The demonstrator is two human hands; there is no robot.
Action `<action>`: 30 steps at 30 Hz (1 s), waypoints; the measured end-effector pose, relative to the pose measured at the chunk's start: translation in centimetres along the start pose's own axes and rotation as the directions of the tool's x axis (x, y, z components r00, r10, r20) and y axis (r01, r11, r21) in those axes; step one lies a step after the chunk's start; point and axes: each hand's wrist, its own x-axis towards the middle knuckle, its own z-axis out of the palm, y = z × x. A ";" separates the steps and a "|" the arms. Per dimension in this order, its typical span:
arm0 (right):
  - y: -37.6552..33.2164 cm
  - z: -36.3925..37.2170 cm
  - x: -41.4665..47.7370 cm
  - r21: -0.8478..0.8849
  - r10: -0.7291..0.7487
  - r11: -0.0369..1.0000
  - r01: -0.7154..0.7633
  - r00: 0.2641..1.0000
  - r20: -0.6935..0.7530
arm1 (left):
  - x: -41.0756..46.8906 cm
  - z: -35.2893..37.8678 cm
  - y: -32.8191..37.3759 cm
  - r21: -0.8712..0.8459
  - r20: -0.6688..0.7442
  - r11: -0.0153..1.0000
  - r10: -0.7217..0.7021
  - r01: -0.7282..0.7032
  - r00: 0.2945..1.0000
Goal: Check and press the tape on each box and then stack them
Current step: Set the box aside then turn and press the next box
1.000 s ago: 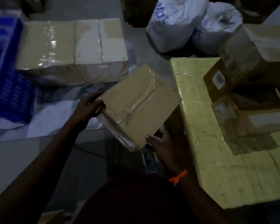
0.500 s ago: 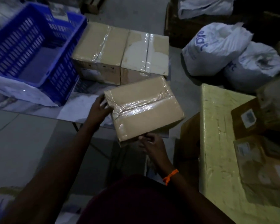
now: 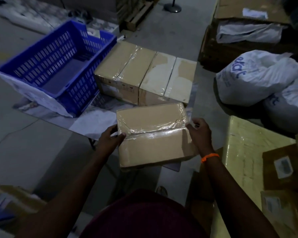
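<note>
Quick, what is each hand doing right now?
Left hand: closed on the left edge of the taped box, thumb on top.
Right hand: gripping the same box's right edge.

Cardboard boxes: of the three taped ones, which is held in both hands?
The nearest box, gripped by the left hand and right hand; the other two sit side by side behind.
</note>
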 end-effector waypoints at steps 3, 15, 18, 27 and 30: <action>-0.1 0.5 1.1 0.039 0.039 0.998 -0.046 0.986 0.162 | 0.0 0.4 0.5 0.014 -0.030 1.000 -0.014 0.015 0.999; 0.2 -0.8 -2.6 0.267 -0.027 0.964 0.010 0.998 0.060 | -1.3 0.2 1.9 -0.149 -0.176 0.989 -0.028 0.001 0.984; -0.1 -1.4 -5.1 0.402 0.001 0.915 0.008 1.000 -0.022 | -2.0 -0.5 2.7 -0.286 -0.235 0.955 0.011 -0.080 0.972; 0.2 -1.5 -8.8 0.653 0.309 0.738 -0.172 0.946 -0.100 | -2.3 -0.7 2.5 -0.462 -0.158 0.887 -0.069 -0.011 0.985; 0.4 -1.0 -9.9 0.626 0.334 0.754 -0.198 0.937 -0.107 | -2.0 -0.5 1.3 -0.438 -0.141 0.899 -0.089 0.019 0.986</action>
